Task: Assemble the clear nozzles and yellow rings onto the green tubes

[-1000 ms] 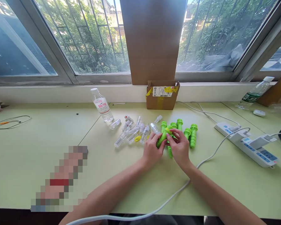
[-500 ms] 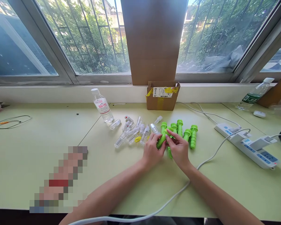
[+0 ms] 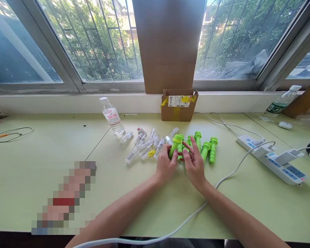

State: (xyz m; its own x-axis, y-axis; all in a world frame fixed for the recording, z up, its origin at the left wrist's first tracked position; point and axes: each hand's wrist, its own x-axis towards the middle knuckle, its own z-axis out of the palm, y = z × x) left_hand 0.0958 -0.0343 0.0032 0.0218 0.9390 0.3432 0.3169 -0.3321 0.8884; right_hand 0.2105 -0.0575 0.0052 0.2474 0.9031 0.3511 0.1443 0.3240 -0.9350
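My left hand (image 3: 166, 162) is closed around a green bolt-shaped plastic piece (image 3: 175, 144), its wide ridged end pointing up and away from me. My right hand (image 3: 195, 167) is beside it with the fingers apart, over the other green pieces. Several similar green plastic pieces (image 3: 213, 150) with ringed shafts stand or lean in a group to the right of and behind my hands; my fingers partly cover some. Left of my left hand, several clear plastic tubes (image 3: 133, 154) lie in a loose pile. A small yellow ring (image 3: 151, 153) sits among them.
A water bottle (image 3: 113, 117) stands behind the tubes, and an open cardboard box (image 3: 179, 112) is against the sill. On the right is a power strip (image 3: 271, 160) with plugs; its white cable (image 3: 231, 174) runs beneath my right forearm. A pixelated patch (image 3: 64, 198) covers something at left.
My right hand has come off the green piece and its fingers have spread. The piece, still in my left hand, is more upright and slightly further left.
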